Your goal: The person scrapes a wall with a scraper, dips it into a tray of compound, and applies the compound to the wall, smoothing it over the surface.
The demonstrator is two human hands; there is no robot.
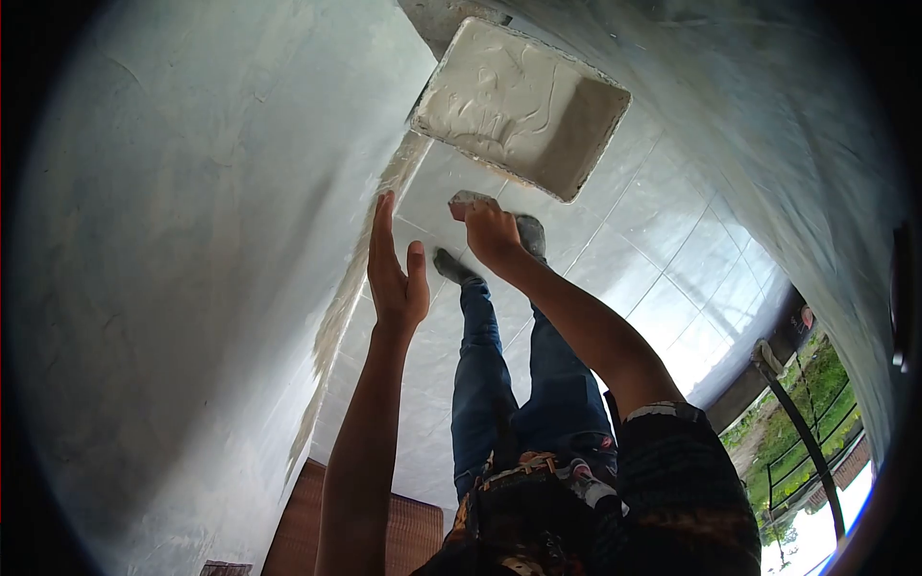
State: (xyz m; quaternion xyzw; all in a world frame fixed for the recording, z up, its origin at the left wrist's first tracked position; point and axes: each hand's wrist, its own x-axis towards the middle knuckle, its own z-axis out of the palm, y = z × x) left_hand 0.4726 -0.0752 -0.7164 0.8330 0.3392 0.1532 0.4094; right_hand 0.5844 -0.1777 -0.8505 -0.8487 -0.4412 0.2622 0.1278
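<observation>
My left hand (396,274) is raised near the plastered wall (192,192), fingers stretched upward and thumb apart, holding nothing. Closed around a small block-like tool (469,204) is my right hand (492,235), in front of my feet. The tool has a greyish top and a brownish side; its exact kind is unclear. Beyond both hands, a square tray (595,144) holds pale, wet-looking plaster (490,96), smeared with ridges and thinner on the right side. Neither hand touches the tray.
My legs in jeans (480,384) and dark-covered feet stand on the tiled floor (615,221). A rough strip (336,317) runs along the wall's base. Brown woven matting (413,528) lies at the bottom. An opening at lower right shows grass (807,432) and a dark railing.
</observation>
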